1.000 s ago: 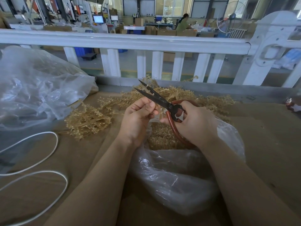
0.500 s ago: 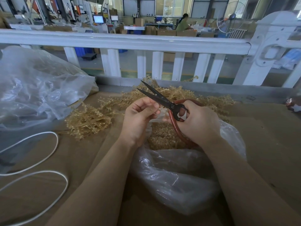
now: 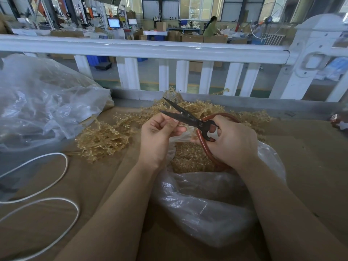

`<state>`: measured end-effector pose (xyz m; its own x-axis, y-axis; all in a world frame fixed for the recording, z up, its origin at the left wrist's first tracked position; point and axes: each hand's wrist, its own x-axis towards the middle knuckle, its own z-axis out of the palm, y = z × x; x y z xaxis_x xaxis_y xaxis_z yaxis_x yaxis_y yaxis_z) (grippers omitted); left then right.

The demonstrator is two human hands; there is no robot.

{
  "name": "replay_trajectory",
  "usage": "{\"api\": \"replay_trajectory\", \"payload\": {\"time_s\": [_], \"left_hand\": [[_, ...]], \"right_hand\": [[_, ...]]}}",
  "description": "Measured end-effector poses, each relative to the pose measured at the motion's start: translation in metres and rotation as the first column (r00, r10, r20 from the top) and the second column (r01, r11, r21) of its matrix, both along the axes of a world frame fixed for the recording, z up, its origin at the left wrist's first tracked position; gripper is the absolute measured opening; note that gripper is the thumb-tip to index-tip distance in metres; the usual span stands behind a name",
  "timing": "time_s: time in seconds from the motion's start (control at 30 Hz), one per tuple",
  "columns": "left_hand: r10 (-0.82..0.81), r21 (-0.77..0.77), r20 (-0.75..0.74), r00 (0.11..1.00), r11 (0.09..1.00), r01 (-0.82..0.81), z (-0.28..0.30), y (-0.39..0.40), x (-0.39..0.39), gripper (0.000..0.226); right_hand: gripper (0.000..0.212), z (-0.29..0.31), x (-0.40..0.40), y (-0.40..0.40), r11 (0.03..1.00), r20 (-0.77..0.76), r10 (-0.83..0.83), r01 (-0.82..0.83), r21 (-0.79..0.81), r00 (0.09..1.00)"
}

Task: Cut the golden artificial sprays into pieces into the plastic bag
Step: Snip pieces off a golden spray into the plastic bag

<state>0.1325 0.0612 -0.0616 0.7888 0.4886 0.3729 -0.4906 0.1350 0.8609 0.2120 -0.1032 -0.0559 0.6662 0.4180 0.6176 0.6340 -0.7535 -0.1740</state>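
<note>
My right hand [image 3: 232, 142] grips the red-brown looped handles of black scissors [image 3: 185, 115], whose blades stand apart and point up and left. My left hand [image 3: 157, 135] pinches a thin piece of golden spray right at the lower blade; the piece is nearly hidden by my fingers. Below both hands lies an open clear plastic bag [image 3: 205, 208] with golden cut pieces [image 3: 190, 160] inside. A heap of uncut golden sprays [image 3: 101, 138] lies on the brown table to the left and behind the hands.
A large crumpled clear plastic bag [image 3: 43, 102] sits at the left. A white cord [image 3: 56, 178] loops across the table at lower left. A white railing [image 3: 143, 48] runs along the table's far edge. A small red-and-white object [image 3: 339, 122] lies at the right edge.
The scissors and both hands have shifted slightly up, and the blades have spread a little wider. My left fingers have moved closer under the lower blade.
</note>
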Motion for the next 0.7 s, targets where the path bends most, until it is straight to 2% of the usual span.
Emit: {"api": "replay_trajectory", "payload": {"time_s": [0.2, 0.47, 0.7], "left_hand": [[-0.017, 0.017, 0.001, 1.0, 1.0, 0.017, -0.0001, 0.001, -0.0014, 0.011], [-0.085, 0.011, 0.025, 0.996, 0.996, 0.085, 0.0002, 0.0013, -0.0026, 0.016], [-0.049, 0.032, 0.0, 0.999, 0.998, 0.049, -0.0003, 0.002, -0.0016, 0.015]], "right_hand": [[0.046, -0.0015, -0.0011, 0.0, 1.0, -0.006, 0.017, -0.017, -0.001, 1.0], [0.05, -0.0001, -0.0029, -0.0013, 0.998, -0.099, 0.06, -0.059, 0.02, 0.993], [0.053, 0.0006, -0.0045, -0.0016, 0.997, -0.083, 0.063, -0.059, 0.055, 0.995]]}}
